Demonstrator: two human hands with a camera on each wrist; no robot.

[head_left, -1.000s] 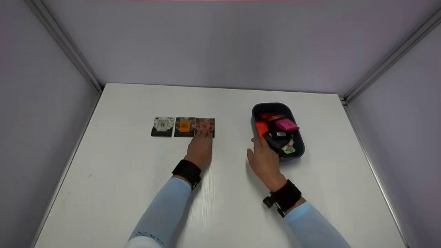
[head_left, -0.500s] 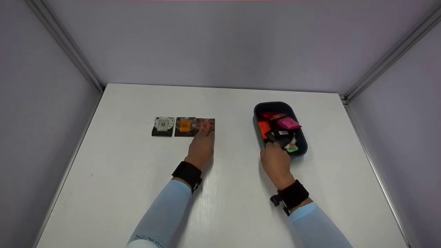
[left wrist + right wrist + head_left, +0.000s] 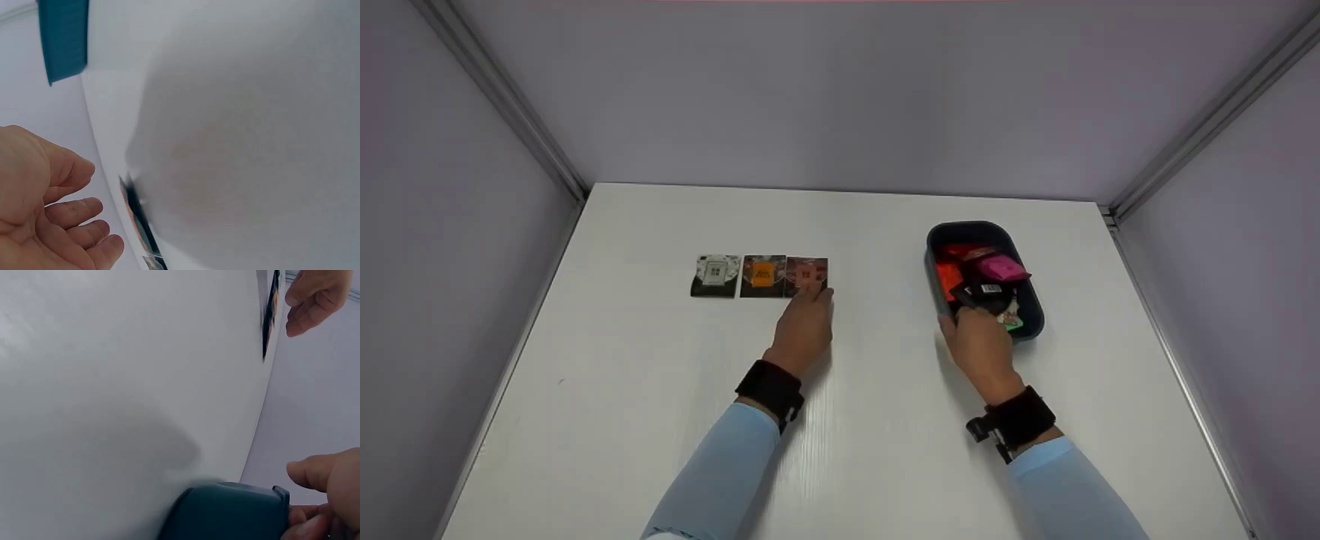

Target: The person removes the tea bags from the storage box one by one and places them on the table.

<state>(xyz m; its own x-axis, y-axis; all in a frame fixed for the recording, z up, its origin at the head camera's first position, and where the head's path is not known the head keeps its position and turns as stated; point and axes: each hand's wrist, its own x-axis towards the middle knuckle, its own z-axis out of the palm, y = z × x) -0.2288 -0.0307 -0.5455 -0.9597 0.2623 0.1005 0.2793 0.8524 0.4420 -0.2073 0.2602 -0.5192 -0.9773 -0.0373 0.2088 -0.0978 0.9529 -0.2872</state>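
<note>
Slid bin [image 3: 975, 232] farther toward three o'clock.
Hooked right hand [image 3: 981, 349] over it at seven o'clock; holding left hand [image 3: 802, 326] loose, unclasped, at six o'clock of reddish packet [image 3: 808, 268].

Soft, even light leaves the white table [image 3: 877, 420] brightest and the walls [image 3: 840, 90] greyer. Faint shadows lie beside both arms [image 3: 716, 465], a mild sheen between them. The left wrist view holds a broad, soft-edged shadow and blurred packets [image 3: 142, 225]; the right wrist view, pale glare near its left edge.
</note>
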